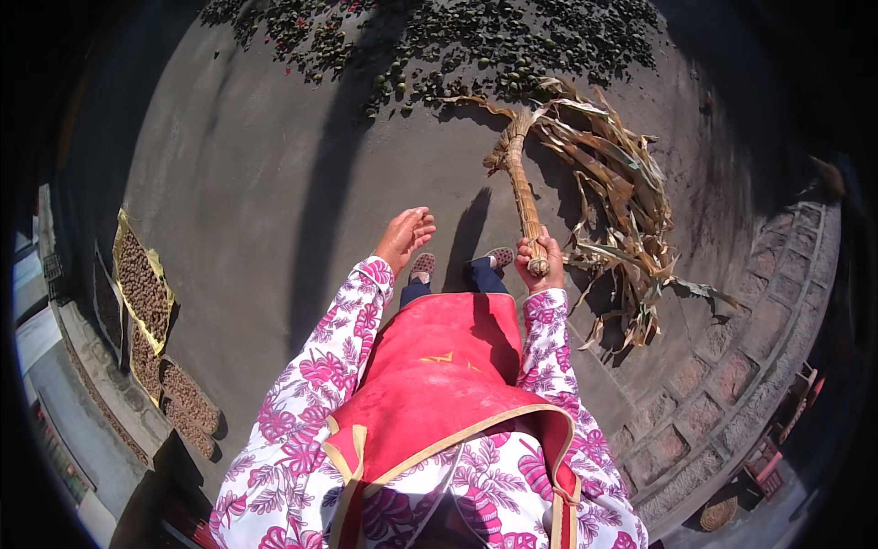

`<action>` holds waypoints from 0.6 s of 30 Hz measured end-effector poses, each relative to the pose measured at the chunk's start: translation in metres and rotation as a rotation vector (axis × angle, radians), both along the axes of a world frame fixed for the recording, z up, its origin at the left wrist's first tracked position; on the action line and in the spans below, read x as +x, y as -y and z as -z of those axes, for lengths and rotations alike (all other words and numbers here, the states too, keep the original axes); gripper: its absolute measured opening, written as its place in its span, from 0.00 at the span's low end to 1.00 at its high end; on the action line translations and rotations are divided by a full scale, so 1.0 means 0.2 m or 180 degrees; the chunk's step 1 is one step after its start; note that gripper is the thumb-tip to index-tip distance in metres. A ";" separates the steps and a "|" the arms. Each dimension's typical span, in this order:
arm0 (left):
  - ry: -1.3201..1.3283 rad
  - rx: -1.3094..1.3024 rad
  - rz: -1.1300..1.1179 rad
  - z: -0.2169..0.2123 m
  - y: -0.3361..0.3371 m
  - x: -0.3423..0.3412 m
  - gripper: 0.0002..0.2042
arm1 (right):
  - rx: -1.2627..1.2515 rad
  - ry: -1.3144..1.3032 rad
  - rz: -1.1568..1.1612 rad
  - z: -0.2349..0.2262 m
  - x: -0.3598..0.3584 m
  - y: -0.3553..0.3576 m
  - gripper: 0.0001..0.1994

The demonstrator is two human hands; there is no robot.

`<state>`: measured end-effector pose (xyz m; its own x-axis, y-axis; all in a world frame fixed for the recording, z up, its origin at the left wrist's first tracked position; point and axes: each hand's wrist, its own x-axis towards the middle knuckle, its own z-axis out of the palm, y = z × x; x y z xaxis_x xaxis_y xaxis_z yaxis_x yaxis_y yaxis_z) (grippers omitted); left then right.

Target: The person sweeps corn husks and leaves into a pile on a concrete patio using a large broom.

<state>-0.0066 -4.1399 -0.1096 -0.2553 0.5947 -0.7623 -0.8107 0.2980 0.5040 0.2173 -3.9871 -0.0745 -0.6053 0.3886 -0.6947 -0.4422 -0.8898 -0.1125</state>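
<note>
My right hand [541, 261] is wrapped round the near end of a straw broom [522, 188], a pale bound bundle of stalks that points away from me. Rough, darker straw shows at its far end, where it overlaps dry corn leaves, and I cannot tell exactly where the one stops and the other begins. Beside the broom, on its right, a heap of dry corn leaves and stalks [617, 183] spreads over the ground. Out in front of me to the left, my left hand [407, 236] is empty, its fingers loosely extended.
Many green and dark, roundish pieces [494, 55] lie scattered across the grey concrete ground [238, 183] ahead, some red among them. On the left are a yellow-edged sheet [157, 316] and sacks [187, 403] of brown, nut-like pieces. A stone-block edging [732, 375] curves along the right.
</note>
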 end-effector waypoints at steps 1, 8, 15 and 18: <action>-0.0048 0.0132 0.0048 -0.01 -0.09 0.03 0.14 | -0.0159 0.0070 -0.0161 0.02 -0.04 -0.04 0.13; -0.0362 -0.0509 0.0427 0.01 -0.42 0.27 0.15 | -0.0606 0.0281 -0.0523 0.27 -0.06 -0.54 0.13; -0.0834 -0.1866 0.1023 0.03 -0.61 0.48 0.14 | -0.0607 0.0560 0.0164 0.32 0.68 -1.33 0.08; -0.0914 -0.1661 0.1424 -0.01 -0.75 0.52 0.15 | -0.0403 0.0885 0.0189 0.26 0.98 -1.67 0.08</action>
